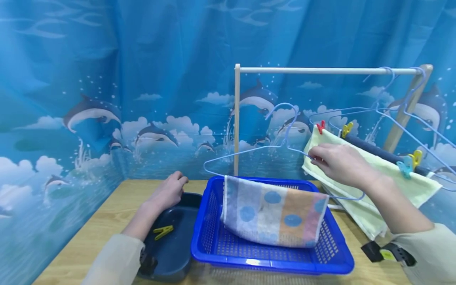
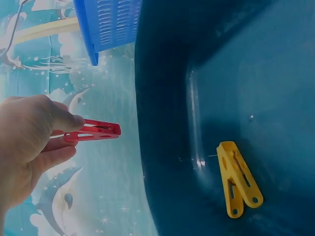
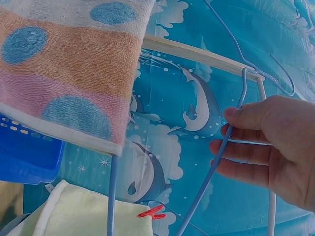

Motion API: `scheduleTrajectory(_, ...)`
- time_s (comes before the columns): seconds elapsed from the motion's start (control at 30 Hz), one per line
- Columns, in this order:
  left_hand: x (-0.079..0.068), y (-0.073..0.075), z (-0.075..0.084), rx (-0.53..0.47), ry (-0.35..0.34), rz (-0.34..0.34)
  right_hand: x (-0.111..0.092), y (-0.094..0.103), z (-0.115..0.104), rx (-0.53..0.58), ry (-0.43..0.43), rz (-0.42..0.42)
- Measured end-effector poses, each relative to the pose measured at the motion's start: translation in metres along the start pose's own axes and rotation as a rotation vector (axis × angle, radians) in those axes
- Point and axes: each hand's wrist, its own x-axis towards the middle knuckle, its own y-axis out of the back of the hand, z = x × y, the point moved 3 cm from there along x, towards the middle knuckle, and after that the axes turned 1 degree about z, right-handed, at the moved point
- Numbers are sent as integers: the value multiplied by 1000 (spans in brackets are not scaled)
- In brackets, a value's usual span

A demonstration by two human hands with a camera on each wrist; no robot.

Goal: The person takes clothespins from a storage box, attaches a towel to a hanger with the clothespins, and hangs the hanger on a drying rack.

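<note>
My right hand pinches the sloping arm of a blue wire hanger between thumb and fingers. Over the hanger's lower bar drapes a small striped towel with blue dots, above a blue plastic basket. My left hand is over the far end of a dark tray. In the left wrist view it pinches a red clothespin, which the head view hides. A yellow clothespin lies in the tray.
Behind the basket stands a drying rack with a white rail. At right, more hangers hold a pale yellow towel and a dark rolled cloth, pinned with clothespins. A blue dolphin curtain backs the wooden table.
</note>
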Motion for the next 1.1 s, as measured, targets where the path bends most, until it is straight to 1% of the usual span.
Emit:
scheduleTrajectory(0.07, -1, 2, 1, -5, -7, 9, 0, -1, 0, -2, -2, -3)
scheduleTrajectory(0.17, -2, 5, 4, 29, -25, -1, 0, -1, 0, -12, -1, 3)
scheduleTrajectory(0.23, -3, 6, 5, 60, -50, -2, -1, -2, -1, -22, 3, 19)
scheduleTrajectory(0.3, -3, 9, 8, 70, -71, 9, -1, -2, -2, -32, 10, 47)
scheduleTrajectory(0.43, -7, 20, 13, 13, -108, 95, -1, -3, -3, -53, 14, 111)
scheduleTrajectory(0.57, -11, 38, 17, -76, -118, 194, 0, -4, -4, -63, 3, 149)
scheduleTrajectory(0.7, -16, 57, 24, -132, -105, 245, 2, -4, -4, -62, -6, 188)
scheduleTrajectory(0.8, -16, 71, 35, -145, -103, 253, 3, -3, -4, -52, -15, 214)
scheduleTrajectory(0.9, -14, 83, 52, -157, -116, 247, 4, -3, -5, -41, -26, 219)
scheduleTrajectory(1.0, -11, 93, 73, -175, -152, 234, 6, -3, -6, -43, -27, 214)
scheduleTrajectory(1.1, -7, 97, 94, -192, -204, 217, 8, -4, -8, -49, -20, 213)
